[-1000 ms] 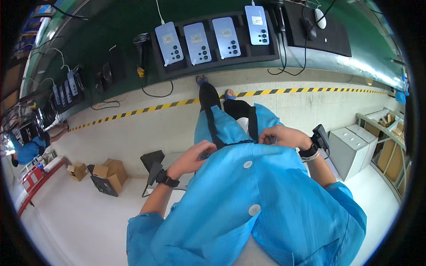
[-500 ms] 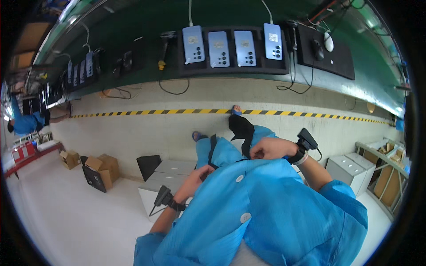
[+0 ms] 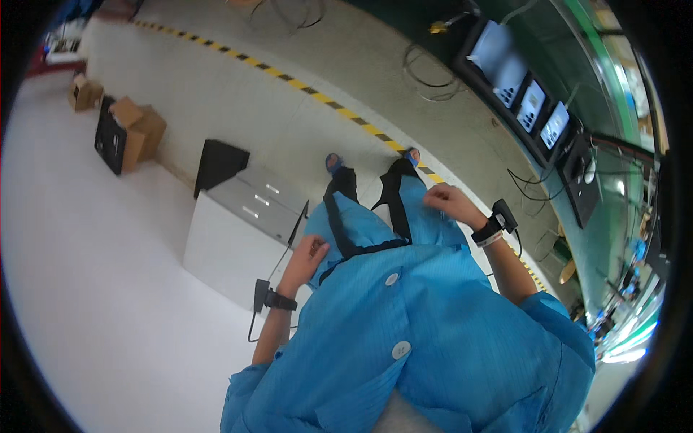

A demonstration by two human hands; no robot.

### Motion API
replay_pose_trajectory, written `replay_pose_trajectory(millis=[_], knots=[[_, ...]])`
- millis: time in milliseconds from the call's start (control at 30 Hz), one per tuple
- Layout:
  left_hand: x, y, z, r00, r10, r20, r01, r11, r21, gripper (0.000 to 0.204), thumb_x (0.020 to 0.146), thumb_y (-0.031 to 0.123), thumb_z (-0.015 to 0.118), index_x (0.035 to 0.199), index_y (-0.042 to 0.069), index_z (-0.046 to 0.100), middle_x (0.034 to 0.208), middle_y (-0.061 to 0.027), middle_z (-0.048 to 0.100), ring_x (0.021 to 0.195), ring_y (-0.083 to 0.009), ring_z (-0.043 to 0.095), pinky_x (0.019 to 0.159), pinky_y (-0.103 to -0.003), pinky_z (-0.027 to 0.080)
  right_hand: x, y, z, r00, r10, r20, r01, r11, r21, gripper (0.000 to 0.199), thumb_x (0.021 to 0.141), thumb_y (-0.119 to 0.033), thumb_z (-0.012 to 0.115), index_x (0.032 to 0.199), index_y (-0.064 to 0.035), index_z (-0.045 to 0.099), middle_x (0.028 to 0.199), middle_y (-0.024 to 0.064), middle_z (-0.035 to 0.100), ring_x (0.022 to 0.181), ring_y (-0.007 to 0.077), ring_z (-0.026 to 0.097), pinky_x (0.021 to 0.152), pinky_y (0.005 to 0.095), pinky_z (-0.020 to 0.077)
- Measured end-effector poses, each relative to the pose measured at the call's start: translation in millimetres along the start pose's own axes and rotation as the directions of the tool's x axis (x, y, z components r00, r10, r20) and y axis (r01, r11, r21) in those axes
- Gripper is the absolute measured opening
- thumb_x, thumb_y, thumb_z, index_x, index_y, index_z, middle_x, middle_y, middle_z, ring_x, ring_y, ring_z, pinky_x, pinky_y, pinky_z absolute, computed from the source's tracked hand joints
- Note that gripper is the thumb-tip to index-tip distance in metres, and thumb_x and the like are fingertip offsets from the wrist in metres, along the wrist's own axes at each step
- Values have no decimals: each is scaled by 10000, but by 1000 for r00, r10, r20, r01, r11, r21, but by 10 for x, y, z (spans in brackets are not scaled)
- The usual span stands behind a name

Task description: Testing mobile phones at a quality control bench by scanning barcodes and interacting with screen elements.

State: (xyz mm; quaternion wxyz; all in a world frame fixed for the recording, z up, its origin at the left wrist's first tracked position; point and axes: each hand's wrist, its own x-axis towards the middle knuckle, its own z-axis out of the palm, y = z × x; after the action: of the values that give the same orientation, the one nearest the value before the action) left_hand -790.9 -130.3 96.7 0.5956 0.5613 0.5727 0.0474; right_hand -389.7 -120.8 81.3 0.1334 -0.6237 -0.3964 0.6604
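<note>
I look down my own front at a blue buttoned coat (image 3: 426,339) with two black straps (image 3: 393,206) hanging over it. My left hand (image 3: 309,256) is curled against the coat's left edge, next to the left strap, and seems to pinch the cloth. It wears a black wrist device (image 3: 271,297) with a thin cable. My right hand (image 3: 449,203) lies with bent fingers on the coat's right side, just right of the straps; I cannot see whether it grips the cloth. A black wrist device (image 3: 497,222) sits on that wrist. My blue shoes (image 3: 333,162) show on the floor.
A white drawer cabinet (image 3: 238,231) stands close on my left, with a black panel (image 3: 216,166) behind it. Cardboard boxes (image 3: 137,126) sit farther left. Yellow-black floor tape (image 3: 325,101) runs ahead of a green bench (image 3: 577,86) with white devices (image 3: 530,105) and cables.
The view has swung, so the bench now sits at the upper right. My hands have moved apart from the straps at the coat's middle, the left one lower and to the left.
</note>
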Motion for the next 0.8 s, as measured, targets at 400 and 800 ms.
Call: replay_pose_trajectory(millis=[400, 800], knots=[[562, -1004, -778, 896, -226, -383, 65, 919, -389, 256, 899, 242, 575, 898, -13, 580, 736, -77, 601, 688, -144, 549, 639, -303, 445, 1367, -727, 480, 994, 110, 10, -100, 934, -342, 432, 894, -366, 561, 1062, 25, 643, 939, 145, 670, 876, 205, 617, 833, 307, 460], [1369, -1405, -1553, 803, -494, -333, 306, 822, -480, 314, 896, 279, 520, 930, -19, 610, 832, -154, 621, 795, -268, 587, 716, -378, 461, 2576, -2141, 53, 980, 134, 148, -147, 986, 79, 554, 972, -484, 381, 1190, -14, 581, 1213, 86, 581, 1098, 207, 538, 991, 346, 392]])
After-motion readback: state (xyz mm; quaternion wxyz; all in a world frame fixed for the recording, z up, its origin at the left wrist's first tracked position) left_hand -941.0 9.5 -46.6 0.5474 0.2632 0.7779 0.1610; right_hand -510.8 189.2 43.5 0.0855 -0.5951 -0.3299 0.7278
